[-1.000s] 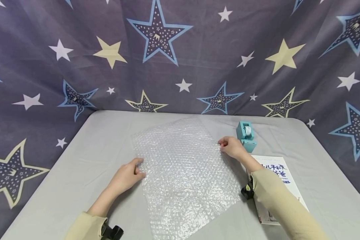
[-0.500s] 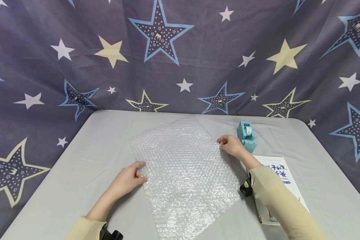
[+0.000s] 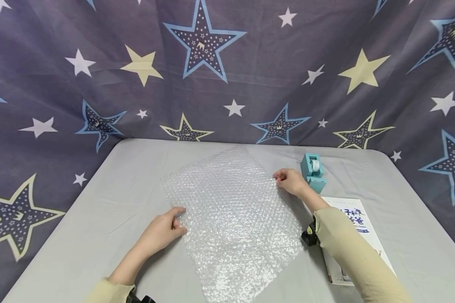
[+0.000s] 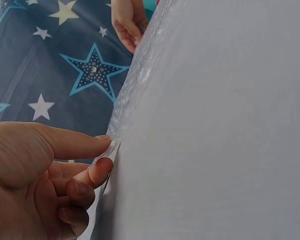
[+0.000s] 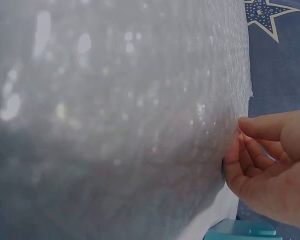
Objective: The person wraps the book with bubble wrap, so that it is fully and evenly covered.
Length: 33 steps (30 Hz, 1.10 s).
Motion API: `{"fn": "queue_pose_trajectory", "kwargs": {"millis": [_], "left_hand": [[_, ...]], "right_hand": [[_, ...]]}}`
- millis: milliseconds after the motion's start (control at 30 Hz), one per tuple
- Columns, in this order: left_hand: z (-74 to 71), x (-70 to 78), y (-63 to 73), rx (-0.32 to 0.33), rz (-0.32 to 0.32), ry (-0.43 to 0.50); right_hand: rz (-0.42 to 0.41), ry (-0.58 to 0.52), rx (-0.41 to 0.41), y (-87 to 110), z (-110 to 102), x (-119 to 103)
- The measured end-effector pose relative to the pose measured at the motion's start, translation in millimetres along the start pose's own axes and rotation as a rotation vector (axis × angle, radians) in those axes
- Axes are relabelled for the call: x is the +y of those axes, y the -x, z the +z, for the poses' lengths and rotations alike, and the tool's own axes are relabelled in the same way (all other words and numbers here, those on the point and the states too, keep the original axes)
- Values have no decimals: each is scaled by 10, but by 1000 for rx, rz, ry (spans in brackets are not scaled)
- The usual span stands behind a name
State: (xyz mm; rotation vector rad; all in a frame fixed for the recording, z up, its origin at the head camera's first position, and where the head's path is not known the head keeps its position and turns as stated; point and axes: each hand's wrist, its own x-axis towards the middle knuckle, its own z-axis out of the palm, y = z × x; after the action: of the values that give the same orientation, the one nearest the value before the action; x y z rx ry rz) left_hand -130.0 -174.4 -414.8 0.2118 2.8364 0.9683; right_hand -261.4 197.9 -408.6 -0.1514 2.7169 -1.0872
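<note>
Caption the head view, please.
Left hand and right hand pinch opposite edges of bubble wrap beside a tape dispenser and book.

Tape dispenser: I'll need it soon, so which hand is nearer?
The right hand, just beside the teal tape dispenser; the left hand is across the bubble wrap, farther away.

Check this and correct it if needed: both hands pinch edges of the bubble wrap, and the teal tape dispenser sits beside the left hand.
The side is wrong: the head view shows the teal tape dispenser beside the right hand, not the left hand. Both hands do pinch edges of the bubble wrap.
</note>
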Motion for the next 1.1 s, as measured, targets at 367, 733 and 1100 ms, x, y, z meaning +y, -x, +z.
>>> {"fn": "queue_pose_trajectory", "kwargs": {"millis": [367, 733, 1100], "left_hand": [[-2, 49, 70, -8, 1, -13], [-6, 72, 57, -15, 2, -39], [-7, 146, 6, -6, 53, -130]], "right_hand": [[6, 40, 7, -35, 24, -35], [28, 47, 14, -65, 25, -31], [-20, 98, 27, 22, -21, -22]]}}
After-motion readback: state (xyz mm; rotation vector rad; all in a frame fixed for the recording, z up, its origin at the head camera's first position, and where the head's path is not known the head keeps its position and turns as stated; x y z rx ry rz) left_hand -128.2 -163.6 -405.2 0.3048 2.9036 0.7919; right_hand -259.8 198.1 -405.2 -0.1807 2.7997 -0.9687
